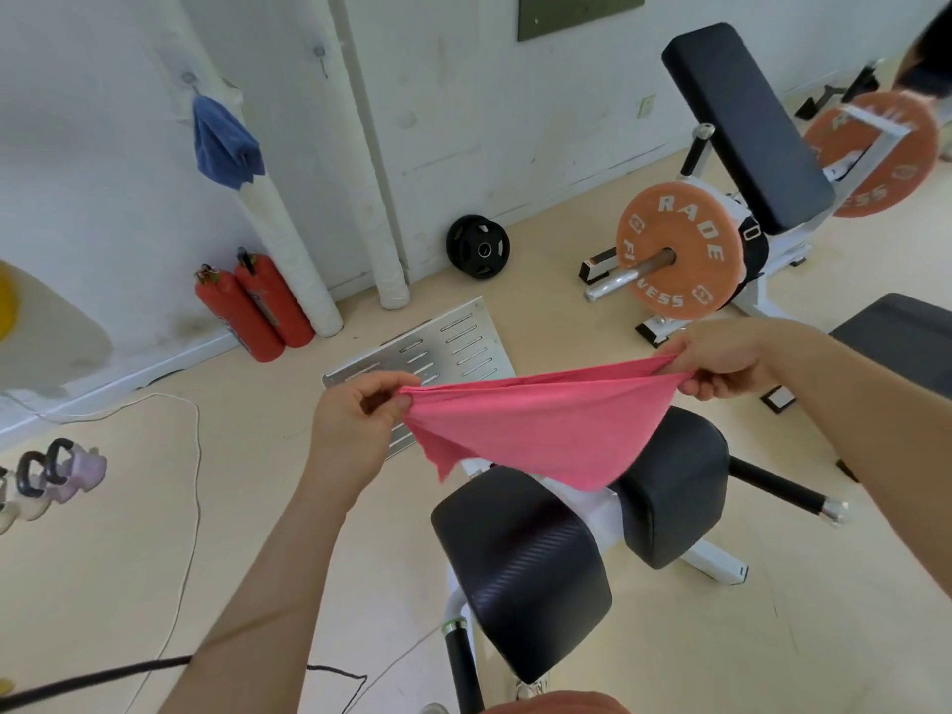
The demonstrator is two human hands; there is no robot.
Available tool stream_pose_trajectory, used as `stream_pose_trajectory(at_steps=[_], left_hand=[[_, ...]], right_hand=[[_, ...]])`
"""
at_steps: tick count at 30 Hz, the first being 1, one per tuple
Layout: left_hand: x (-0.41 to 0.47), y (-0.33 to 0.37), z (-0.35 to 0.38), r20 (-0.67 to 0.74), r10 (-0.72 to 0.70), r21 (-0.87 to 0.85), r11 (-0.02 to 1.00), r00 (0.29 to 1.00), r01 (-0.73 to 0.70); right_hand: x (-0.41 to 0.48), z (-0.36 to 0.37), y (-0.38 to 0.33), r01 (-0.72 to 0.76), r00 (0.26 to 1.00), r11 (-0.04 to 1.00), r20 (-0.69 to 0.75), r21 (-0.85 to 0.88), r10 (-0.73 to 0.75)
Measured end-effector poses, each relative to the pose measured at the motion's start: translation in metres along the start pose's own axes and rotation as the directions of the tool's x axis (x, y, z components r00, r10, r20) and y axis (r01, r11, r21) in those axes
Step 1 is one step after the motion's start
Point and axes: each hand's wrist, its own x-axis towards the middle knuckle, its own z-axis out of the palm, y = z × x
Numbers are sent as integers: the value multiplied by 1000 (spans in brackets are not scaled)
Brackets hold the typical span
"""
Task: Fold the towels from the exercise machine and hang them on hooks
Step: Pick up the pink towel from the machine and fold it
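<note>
Head view: the pink towel (541,425) is held in the air between both hands, above the two black pads of the exercise machine (520,564) and not touching them. The left hand (360,409) pinches the towel's left end between thumb and curled fingers, and the right hand (721,363) is closed around the bunched right end, so the top edge runs taut while the rest sags to a loose point. One part of the job looks done: a blue towel (226,141) hangs from a hook (188,77) on the white wall. A second hook (320,51), just to its right, is bare (the likely place for this one). Left to do, by my reading, are a neater fold and the hanging; no other towel shows on the machine. The way to the wall is open floor, but a slotted metal sheet (438,347) lies in the path near the machine's front edge. Two fire extinguishers (252,306) stand at the wall's foot, and a white cable (193,481) trails along the left.
</note>
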Motion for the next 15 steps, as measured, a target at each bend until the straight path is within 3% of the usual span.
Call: stream_pose_trajectory(at_steps=[3, 6, 9, 12, 15], left_hand=[[12, -8, 1, -21, -81, -43, 996, 997, 80], [33, 1, 4, -103, -133, -165, 980, 986, 114], [55, 19, -2, -170, -130, -277, 957, 977, 79], [60, 35, -12, -147, -104, -375, 926, 984, 42], [43, 30, -17, -96, -109, -389, 919, 989, 63]], right_hand=[[5, 0, -14, -22, 999, 999, -40, 27, 23], [14, -1, -33, -19, 961, 996, -277, -87, -6], [10, -7, -54, 179, 883, 983, -450, 52, -136], [-8, -10, -57, 405, 832, 870, -508, 281, -223], [-20, 9, -40, 473, 781, 840, -568, 266, -260]])
